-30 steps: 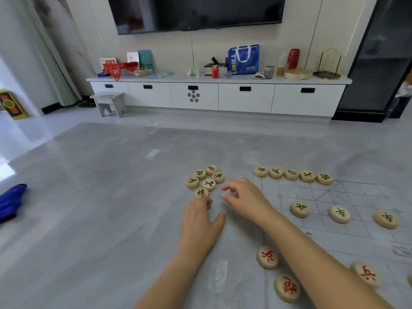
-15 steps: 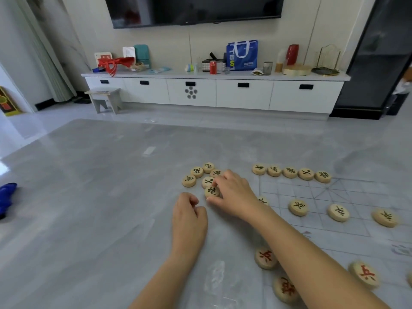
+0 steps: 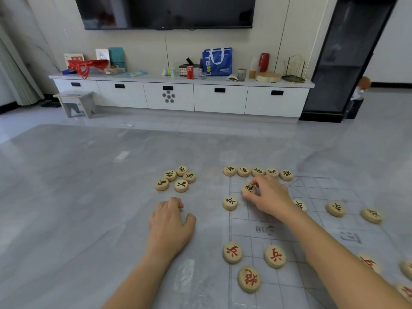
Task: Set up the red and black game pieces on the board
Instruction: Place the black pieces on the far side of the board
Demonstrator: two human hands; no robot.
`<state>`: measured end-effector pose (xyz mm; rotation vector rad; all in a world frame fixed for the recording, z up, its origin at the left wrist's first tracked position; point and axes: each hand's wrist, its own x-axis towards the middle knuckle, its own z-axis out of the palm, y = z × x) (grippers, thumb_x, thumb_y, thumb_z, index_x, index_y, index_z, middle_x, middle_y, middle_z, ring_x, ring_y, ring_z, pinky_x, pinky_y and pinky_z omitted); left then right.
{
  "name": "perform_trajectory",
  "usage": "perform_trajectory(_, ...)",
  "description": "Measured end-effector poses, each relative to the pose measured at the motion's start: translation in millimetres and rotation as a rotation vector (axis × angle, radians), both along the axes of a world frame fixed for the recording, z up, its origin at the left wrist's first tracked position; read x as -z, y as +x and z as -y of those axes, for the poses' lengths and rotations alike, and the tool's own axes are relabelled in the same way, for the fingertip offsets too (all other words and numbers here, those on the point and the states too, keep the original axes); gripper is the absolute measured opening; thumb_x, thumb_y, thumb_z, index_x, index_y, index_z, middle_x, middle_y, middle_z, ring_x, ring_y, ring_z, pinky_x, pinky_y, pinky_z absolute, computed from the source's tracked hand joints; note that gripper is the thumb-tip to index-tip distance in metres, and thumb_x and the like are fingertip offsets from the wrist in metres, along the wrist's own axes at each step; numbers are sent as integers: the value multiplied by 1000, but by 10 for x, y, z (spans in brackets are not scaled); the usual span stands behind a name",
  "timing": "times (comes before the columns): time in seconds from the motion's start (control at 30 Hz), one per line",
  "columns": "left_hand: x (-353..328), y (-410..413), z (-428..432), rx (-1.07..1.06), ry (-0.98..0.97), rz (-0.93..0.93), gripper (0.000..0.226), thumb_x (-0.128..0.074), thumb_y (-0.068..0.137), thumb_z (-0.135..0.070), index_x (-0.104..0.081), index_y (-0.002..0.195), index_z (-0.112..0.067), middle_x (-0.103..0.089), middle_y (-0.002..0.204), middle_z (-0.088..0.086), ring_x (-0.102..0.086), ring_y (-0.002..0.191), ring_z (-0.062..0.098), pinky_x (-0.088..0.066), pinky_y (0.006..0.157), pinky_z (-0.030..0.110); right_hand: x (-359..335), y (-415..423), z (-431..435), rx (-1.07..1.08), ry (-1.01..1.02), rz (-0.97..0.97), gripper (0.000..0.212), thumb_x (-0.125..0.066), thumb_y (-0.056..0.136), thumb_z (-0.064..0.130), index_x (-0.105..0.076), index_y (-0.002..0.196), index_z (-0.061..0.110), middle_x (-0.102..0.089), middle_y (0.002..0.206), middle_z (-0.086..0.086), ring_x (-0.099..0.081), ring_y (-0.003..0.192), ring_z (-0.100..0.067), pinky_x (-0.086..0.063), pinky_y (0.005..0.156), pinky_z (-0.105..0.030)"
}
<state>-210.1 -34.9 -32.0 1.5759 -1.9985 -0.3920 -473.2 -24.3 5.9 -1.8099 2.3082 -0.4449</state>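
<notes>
A faint grid board (image 3: 312, 192) lies on the grey table at the right. My right hand (image 3: 269, 195) pinches a black-lettered wooden piece (image 3: 248, 188) just above the board, below the far row of several black pieces (image 3: 257, 171). Another black piece (image 3: 229, 202) sits at the board's left edge. My left hand (image 3: 170, 221) rests curled on the table with nothing seen in it. A cluster of several loose black pieces (image 3: 176, 180) lies off the board beyond it. Red-lettered pieces (image 3: 231, 252) (image 3: 274, 256) (image 3: 249, 279) sit on the near side.
More black pieces (image 3: 335, 208) (image 3: 371, 215) lie along the board's right. A white cabinet (image 3: 178, 97) with a blue bag (image 3: 217, 61) and clutter stands at the far wall. A small stool (image 3: 75, 103) is on the floor at the left.
My right hand took a black piece from the loose cluster and carried it right onto the board. My left hand pulled back and curled up on the table.
</notes>
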Motion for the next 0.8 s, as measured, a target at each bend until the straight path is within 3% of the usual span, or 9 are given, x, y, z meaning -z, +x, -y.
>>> perform_trajectory(0.3,-36,-13,-34,10,0,56,27,-38,74,-42,-41,94,-24,-49,91,-8,-45,97,17,-27,79,28,27,45,17,-6,31,-55,40,-56,83,53,-51,113,27,-52,116,3,-47,108,-18,-37,86,-38)
perform_trajectory(0.43,-48,-52,-62,-21,-28,130,16,-46,83,-31,-42,93,-20,-47,92,-6,-45,98,19,-25,79,27,-4,126,58,-10,1,-55,51,-57,83,53,-48,126,27,-48,129,1,-42,121,-21,-35,93,-40)
perform_trajectory(0.5,-49,-61,-76,-51,-44,157,15,-45,83,-30,-42,89,-17,-48,90,-3,-46,94,21,-26,76,28,-18,255,100,-16,-66,-27,48,-54,85,51,-50,126,26,-47,130,0,-39,123,-21,-32,96,-39)
perform_trajectory(0.67,27,-67,-84,-126,-91,187,24,-43,73,-38,-47,82,-15,-56,85,2,-53,89,27,-39,73,36,-7,680,295,-109,-107,71,39,-52,88,49,-55,119,27,-48,126,1,-39,123,-18,-29,97,-36)
perform_trajectory(0.73,33,-68,-82,-169,-50,233,47,-34,74,-44,-55,96,-9,-62,106,9,-54,106,32,-43,85,43,-5,861,397,-161,-110,98,38,-53,87,49,-56,118,28,-48,123,1,-41,121,-18,-30,97,-36)
perform_trajectory(0.8,-22,-69,-92,-183,114,296,83,-14,74,-52,-42,132,0,-41,144,19,-30,137,34,-26,109,46,-15,1043,507,-212,-100,99,37,-53,87,48,-56,119,30,-48,120,0,-41,120,-20,-30,97,-36)
